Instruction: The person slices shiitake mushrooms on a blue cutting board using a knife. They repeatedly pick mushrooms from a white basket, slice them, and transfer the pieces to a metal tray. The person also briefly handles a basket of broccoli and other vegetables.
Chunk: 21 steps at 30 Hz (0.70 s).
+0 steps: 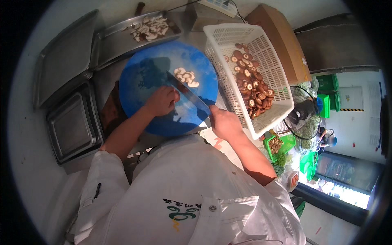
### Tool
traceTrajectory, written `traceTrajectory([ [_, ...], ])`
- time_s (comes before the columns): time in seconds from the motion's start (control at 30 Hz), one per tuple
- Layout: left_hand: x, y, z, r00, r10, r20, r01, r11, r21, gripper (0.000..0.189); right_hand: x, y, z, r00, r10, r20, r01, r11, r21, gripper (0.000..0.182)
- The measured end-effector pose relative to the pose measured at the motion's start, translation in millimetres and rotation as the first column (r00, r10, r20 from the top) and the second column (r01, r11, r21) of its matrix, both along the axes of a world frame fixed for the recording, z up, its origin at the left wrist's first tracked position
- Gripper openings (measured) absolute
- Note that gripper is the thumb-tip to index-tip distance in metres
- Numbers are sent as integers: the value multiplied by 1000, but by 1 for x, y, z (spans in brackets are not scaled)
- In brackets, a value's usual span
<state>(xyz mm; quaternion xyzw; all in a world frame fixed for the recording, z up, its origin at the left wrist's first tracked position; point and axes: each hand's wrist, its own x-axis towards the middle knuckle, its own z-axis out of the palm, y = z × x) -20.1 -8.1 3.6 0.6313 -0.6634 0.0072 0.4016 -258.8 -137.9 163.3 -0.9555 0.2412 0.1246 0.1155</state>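
Note:
My right hand (225,122) grips the handle of a long-bladed kitchen knife (190,94), its blade slanting up and left over a round blue cutting board (131,92). Beside the blade, my left hand (163,99) is curled above the board; whether a mushroom piece lies between its fingers is unclear. Sliced mushrooms (186,76) form a small pile on the board, beyond the blade. At the right stands a white plastic basket (269,122) with many brown-capped mushrooms (249,79). More sliced mushrooms (150,29) lie in a metal tray (113,50) behind the board.
An empty-looking metal tray (65,61) leans at the upper left, above stacked metal trays (72,128). A cardboard box (278,39) stands behind the basket, with a power strip (219,6) nearby. Right of the basket are a fan (301,113) and green crates (288,145). Farther off is another person (329,137).

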Motion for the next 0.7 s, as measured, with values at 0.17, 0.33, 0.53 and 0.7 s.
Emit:
traceTrajectory([
  [0.17, 7, -4, 1, 994, -103, -29, 105, 993, 59, 25, 5, 7, -18, 999, -3, -34, 3, 1000, 17, 26],
  [0.33, 3, 2, 9, 995, -84, -53, 87, 995, 57, 23, 17, 7, -19, 1000, -7, -28, 8, 999, 32, 19],
  [0.53, 2, -3, 2, 997, -69, -38, 67, 997, -43, 22, 20, 10, -24, 997, -25, -68, 28, 999, 45, 20],
  [0.7, 0, -2, 8, 999, -34, -37, 32, 997, -76, 19, 27, 10, -14, 998, -38, -46, 41, 996, 76, 19],
])
